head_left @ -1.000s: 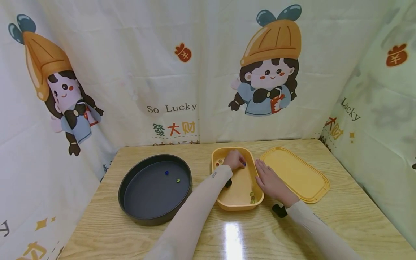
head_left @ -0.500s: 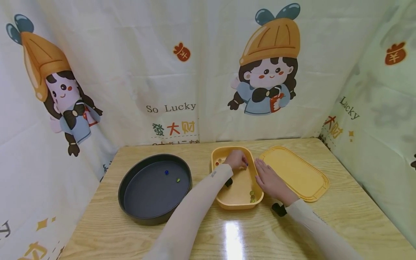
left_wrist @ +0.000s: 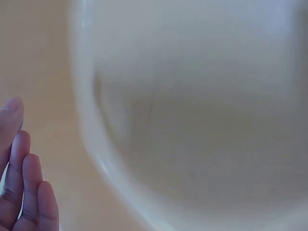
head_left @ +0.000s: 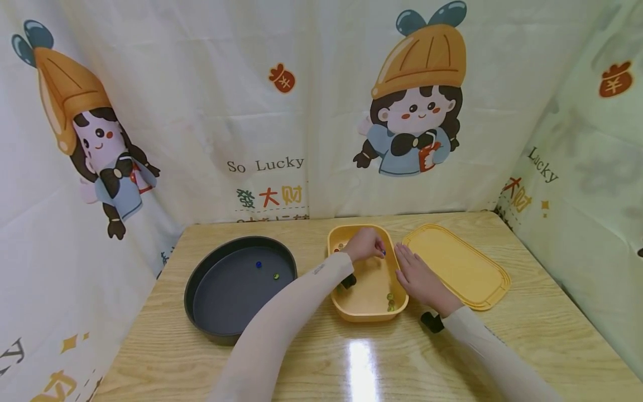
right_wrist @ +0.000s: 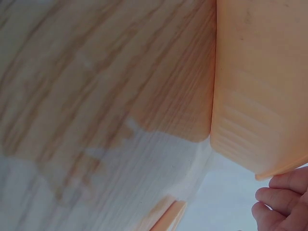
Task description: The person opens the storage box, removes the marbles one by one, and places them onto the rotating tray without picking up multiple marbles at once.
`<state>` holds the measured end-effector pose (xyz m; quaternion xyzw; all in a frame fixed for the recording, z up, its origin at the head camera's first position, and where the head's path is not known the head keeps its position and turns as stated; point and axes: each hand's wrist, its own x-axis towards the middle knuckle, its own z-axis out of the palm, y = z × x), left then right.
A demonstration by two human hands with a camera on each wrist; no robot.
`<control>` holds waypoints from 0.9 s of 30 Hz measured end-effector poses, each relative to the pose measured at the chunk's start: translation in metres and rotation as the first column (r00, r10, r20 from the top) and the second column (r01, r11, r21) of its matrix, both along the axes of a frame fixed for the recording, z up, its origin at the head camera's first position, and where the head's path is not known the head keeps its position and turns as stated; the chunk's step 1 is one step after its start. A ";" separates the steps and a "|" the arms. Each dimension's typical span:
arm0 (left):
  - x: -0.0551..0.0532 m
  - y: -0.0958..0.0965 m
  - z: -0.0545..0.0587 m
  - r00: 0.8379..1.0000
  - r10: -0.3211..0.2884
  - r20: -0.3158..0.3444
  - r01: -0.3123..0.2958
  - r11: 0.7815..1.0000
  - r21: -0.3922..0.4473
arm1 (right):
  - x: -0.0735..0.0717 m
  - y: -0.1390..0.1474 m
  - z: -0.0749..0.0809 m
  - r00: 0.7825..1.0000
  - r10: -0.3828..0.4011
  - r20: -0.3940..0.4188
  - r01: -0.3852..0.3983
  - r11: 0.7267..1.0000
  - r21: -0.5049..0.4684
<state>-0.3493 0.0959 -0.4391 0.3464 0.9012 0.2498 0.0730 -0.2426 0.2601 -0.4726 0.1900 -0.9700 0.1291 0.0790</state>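
Over the far part of an orange-yellow plastic bin (head_left: pixel 369 320), my left hand (head_left: pixel 364 244) pinches a small blue marble (head_left: pixel 384 253) between thumb and fingertips. In the left wrist view the thumb (left_wrist: pixel 12 113) meets the index finger at the frame's edge. Several yellowish marbles (head_left: pixel 390 303) sit in the bin's near right corner. A red marble (head_left: pixel 336 250) and another small one lie at its far left, partly hidden by my left hand. My right hand (head_left: pixel 423 283) rests against the bin's right side with fingers straight, fingertips right at the rim in the right wrist view.
A round dark grey pan (head_left: pixel 203 329) stands on the left, with a blue marble (head_left: pixel 258 264) and a green marble (head_left: pixel 276 276) inside. The bin's flat yellow lid (head_left: pixel 462 265) lies to the right on the wooden table (head_left: pixel 321 357). A printed curtain hangs behind.
My left hand has shifted slightly right and risen a little inside the bin, the blue marble still at its fingertips. The right hand stays at the bin's side.
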 end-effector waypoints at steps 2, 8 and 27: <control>0.003 -0.004 0.002 1.000 -0.023 -0.011 0.024 1.000 0.017 | 0.000 -0.001 0.000 1.000 0.002 -0.003 -0.002 1.000 0.003; 0.012 -0.018 0.010 0.998 -0.065 -0.011 0.066 0.995 0.073 | -0.001 0.000 0.000 1.000 0.007 -0.018 -0.007 1.000 0.001; 0.052 -0.088 0.056 0.997 -0.076 0.001 0.074 0.973 0.219 | 0.001 -0.001 0.002 0.999 0.026 -0.019 -0.027 0.999 -0.038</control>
